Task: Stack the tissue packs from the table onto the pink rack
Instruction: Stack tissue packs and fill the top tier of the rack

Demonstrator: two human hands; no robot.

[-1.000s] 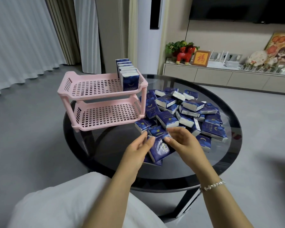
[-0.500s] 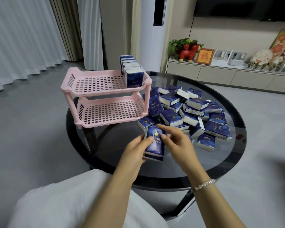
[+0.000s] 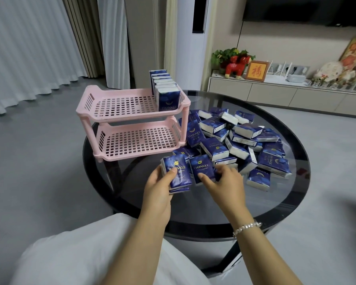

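A pink two-tier rack [image 3: 119, 105] stands on the left of the round dark glass table [image 3: 193, 202]. A row of several blue tissue packs [image 3: 165, 92] stands upright at the right end of its top shelf; the lower shelf is bare. A loose pile of blue tissue packs [image 3: 240, 140] lies to the right of the rack. My left hand [image 3: 158, 188] grips a small stack of packs [image 3: 176, 173], thumb on the front. My right hand [image 3: 222, 182] holds another pack [image 3: 200, 168] right beside it, upright.
A white cushion or cloth [image 3: 86, 256] covers my lap at the table's near edge. Behind the table runs a low cabinet [image 3: 275, 95] with ornaments. Curtains [image 3: 29, 48] hang at the left over grey floor.
The hands have separated: the left now holds a stack upright and the right has picked up a second pack next to it. The view shifted slightly.
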